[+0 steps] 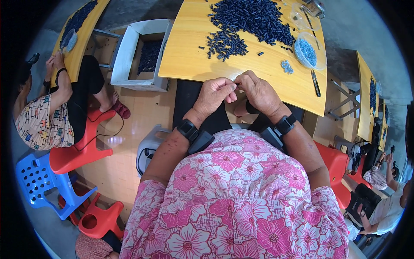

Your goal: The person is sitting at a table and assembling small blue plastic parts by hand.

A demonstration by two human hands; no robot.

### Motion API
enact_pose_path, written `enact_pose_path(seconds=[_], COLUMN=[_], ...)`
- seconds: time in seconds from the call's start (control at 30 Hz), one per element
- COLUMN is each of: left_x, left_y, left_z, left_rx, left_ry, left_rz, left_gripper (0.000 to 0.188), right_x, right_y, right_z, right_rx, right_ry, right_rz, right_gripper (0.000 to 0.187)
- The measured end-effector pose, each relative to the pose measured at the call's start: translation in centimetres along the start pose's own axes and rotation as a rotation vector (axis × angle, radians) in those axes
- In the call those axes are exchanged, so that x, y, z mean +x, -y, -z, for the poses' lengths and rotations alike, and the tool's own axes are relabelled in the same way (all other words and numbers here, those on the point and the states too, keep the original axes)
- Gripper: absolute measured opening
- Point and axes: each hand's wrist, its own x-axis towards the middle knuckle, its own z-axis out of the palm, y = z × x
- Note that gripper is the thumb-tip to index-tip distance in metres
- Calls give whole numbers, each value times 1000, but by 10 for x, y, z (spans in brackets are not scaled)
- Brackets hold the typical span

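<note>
My left hand and my right hand meet just past the near edge of the yellow table. The fingers of both are pinched together. A small dark tube-like piece shows between the left thumb and fingers, partly hidden. What the right fingertips hold is too small to make out. Ahead on the table lies a big heap of short dark blue tubes, with a smaller pile nearer me. A few light blue bits lie to the right of these.
A clear round tub of light blue bits stands at the table's right, near black tweezers or a pen and a metal cup. Left of the table sits a white box with dark pieces. Another person works at far left.
</note>
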Motion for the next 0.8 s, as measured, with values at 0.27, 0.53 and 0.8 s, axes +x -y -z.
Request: enact_pose_path(seconds=[0.27, 0.53, 0.8], left_x=[1, 1, 1], left_y=[1, 1, 3], left_z=[1, -1, -2], left_rx=[-44, -44, -28], left_ry=[-5, -23, -28], left_rz=[8, 1, -37], left_gripper=[21, 17, 14], right_x=[2, 3, -2], right_y=[5, 8, 1], right_z=[2, -10, -15], right_rx=[-66, 515, 866], right_ry=[-29, -211, -236], right_rz=[25, -352, -416], right_gripper=[26, 15, 14])
